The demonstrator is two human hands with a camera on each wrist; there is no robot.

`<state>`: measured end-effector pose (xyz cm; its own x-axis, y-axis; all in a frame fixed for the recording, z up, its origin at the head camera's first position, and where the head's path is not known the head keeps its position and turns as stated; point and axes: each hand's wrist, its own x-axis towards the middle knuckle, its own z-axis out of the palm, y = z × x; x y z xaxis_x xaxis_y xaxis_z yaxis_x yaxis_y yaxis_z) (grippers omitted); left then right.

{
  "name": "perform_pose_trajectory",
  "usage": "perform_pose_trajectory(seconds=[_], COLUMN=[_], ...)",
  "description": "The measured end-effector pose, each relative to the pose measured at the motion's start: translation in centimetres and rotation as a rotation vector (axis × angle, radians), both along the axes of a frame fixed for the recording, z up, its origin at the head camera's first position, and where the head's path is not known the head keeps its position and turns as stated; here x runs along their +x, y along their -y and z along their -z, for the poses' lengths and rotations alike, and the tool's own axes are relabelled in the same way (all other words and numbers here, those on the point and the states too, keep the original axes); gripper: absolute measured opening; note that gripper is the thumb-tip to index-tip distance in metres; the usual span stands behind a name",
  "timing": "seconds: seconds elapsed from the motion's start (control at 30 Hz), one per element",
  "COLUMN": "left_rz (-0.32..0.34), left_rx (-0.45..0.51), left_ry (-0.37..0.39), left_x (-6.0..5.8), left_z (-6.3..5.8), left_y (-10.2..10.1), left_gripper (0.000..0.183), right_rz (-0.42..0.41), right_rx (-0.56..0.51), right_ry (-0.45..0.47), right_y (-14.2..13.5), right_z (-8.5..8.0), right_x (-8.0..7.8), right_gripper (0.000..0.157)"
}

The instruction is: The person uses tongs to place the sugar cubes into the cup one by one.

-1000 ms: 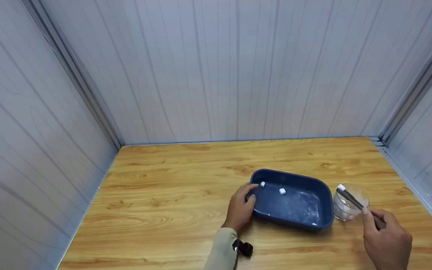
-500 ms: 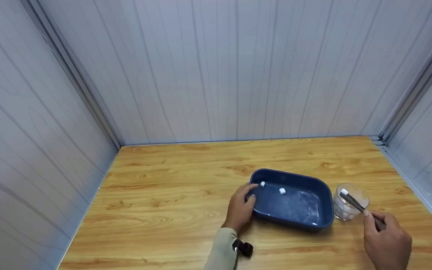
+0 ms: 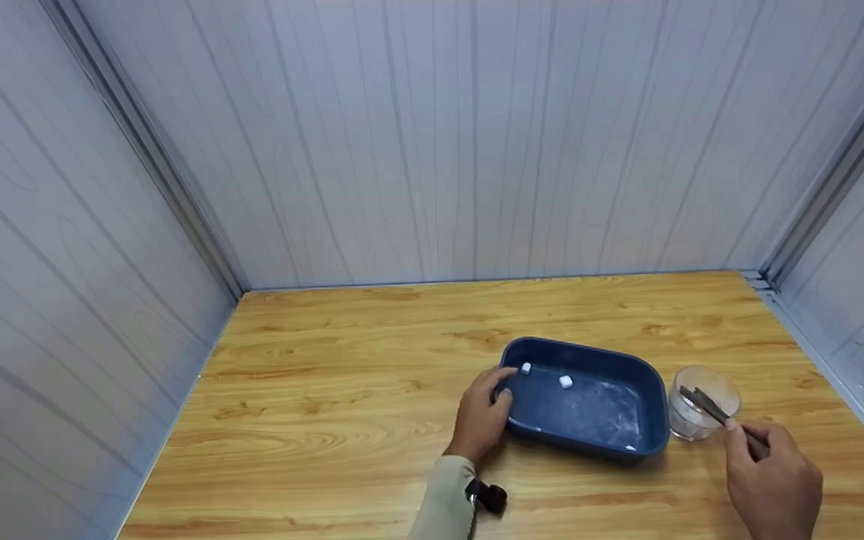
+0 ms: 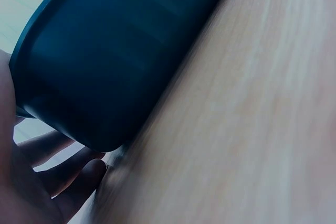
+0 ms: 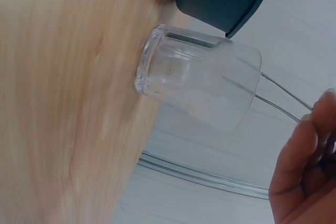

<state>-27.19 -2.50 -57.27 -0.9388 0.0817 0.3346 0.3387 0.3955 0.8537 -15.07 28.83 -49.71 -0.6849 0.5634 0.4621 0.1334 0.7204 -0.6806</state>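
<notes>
A dark blue rectangular tray (image 3: 586, 442) stands on the wooden table with small white cubes (image 3: 566, 382) inside. My left hand (image 3: 481, 416) holds the tray's left end, its fingers and thumb at the rim; in the left wrist view, fingers (image 4: 68, 177) reach around the lower corner. My right hand (image 3: 773, 476) grips metal tongs (image 3: 717, 413). Their tips are apart at the mouth of a clear glass (image 3: 683, 427), right of the tray. In the right wrist view the tongs' arms enter the glass, and a pale cube (image 5: 176, 70) shows low inside it.
The wooden table (image 3: 327, 420) extends left of the tray. White panel walls (image 3: 432, 150) close off the back and both sides. A black strap device (image 3: 487, 496) sits on the left wrist.
The tongs first lowered a white cube into the glass mouth, then spread and let it go. Tray and left hand have stayed put.
</notes>
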Motion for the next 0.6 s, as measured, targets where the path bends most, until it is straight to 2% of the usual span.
perform_pose_trajectory(seconds=[0.33, 0.6], left_rz=[-0.005, 0.000], left_rx=[0.003, 0.009], left_ry=[-0.021, -0.008], left_x=[0.07, -0.01], left_z=[-0.06, 0.00], left_y=[0.08, 0.04], left_gripper=[0.034, 0.035], right_rz=[0.022, 0.027], right_rx=[-0.030, -0.031], right_ry=[0.005, -0.054], right_y=[0.37, 0.60], right_z=[-0.39, -0.49], right_x=[0.13, 0.10], right_gripper=[0.023, 0.026])
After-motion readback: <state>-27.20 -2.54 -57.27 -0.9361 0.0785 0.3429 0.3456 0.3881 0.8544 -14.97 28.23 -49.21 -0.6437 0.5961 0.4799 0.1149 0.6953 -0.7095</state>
